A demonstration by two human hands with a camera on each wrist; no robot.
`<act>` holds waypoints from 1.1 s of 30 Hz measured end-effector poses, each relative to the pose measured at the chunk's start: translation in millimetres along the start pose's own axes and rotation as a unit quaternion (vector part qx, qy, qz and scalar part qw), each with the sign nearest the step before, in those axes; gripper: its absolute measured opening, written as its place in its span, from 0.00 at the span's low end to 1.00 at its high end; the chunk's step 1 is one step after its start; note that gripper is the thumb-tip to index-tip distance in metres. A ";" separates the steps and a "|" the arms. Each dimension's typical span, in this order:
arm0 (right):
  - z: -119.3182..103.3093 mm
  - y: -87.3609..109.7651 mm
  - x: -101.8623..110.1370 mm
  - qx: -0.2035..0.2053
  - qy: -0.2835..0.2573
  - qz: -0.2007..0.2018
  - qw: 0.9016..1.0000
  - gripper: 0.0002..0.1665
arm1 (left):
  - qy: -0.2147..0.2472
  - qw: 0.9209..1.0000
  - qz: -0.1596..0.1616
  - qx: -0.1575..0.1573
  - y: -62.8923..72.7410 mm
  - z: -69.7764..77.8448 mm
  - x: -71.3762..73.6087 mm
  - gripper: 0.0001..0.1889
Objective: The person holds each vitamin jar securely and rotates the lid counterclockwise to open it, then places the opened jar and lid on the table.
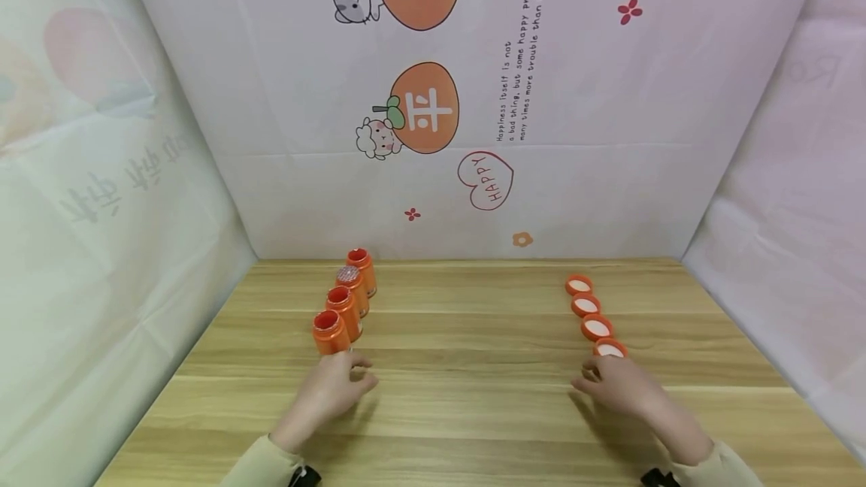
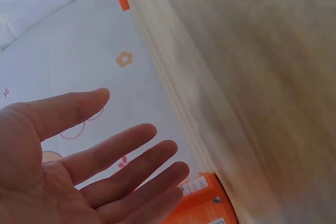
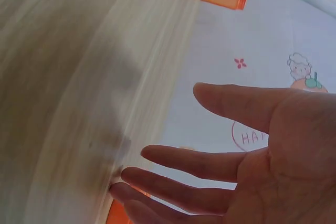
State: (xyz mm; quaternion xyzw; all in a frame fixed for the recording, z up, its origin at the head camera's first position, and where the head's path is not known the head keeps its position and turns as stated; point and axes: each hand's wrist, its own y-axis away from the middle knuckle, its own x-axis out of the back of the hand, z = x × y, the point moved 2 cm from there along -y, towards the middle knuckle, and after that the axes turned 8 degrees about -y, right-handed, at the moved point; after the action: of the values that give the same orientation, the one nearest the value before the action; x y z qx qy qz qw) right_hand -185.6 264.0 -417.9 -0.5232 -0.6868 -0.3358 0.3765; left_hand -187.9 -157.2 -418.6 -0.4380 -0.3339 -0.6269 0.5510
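Several orange bottles [image 1: 331, 333] stand uncapped in a slanting row on the left of the table. One of them has a greyish, speckled mouth [image 1: 348, 274]; red shows inside the others. My left hand [image 1: 331, 389] hovers just in front of the nearest bottle, fingers loosely extended and nothing held. Over on the right, several orange lids [image 1: 597, 327] with white insides lie in a matching row. Beside the nearest lid is my right hand [image 1: 622, 385], also holding nothing, thumb apart from the fingers in the right wrist view. Whether either hand touches anything, I cannot tell.
A wooden table [image 1: 467, 367] spans the front, with bare wood between the two rows. White printed sheets form a back wall [image 1: 575, 194] and two side walls [image 1: 798, 261] around it.
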 end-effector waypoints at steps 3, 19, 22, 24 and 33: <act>-6.1 -3.2 -2.0 0.010 -0.005 0.004 1.000 0.15 | 0.017 1.000 0.003 -0.016 -5.0 3.7 -4.4 0.16; -23.5 -30.4 -15.0 0.002 -0.051 0.038 0.998 0.30 | 0.031 0.998 0.042 -0.023 -33.9 27.7 -13.5 0.17; -26.8 -35.3 -16.5 0.013 -0.059 0.052 0.997 0.30 | 0.037 0.998 0.055 -0.022 -39.3 33.5 -15.7 0.18; -29.0 -38.7 -18.0 0.019 -0.062 0.060 0.996 0.30 | 0.037 0.996 0.071 -0.029 -43.5 38.3 -16.9 0.18; -34.1 -64.0 -25.6 0.071 -0.045 0.124 0.989 0.32 | 0.005 0.986 0.153 -0.071 -68.8 52.6 -24.4 0.18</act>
State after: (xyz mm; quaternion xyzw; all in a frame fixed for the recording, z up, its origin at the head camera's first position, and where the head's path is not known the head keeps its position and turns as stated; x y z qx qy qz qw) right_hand -237.7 208.4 -427.8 -0.5907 -0.6550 -0.2135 0.4201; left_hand -245.8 -88.4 -415.9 -0.5190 -0.2147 -0.5593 0.6097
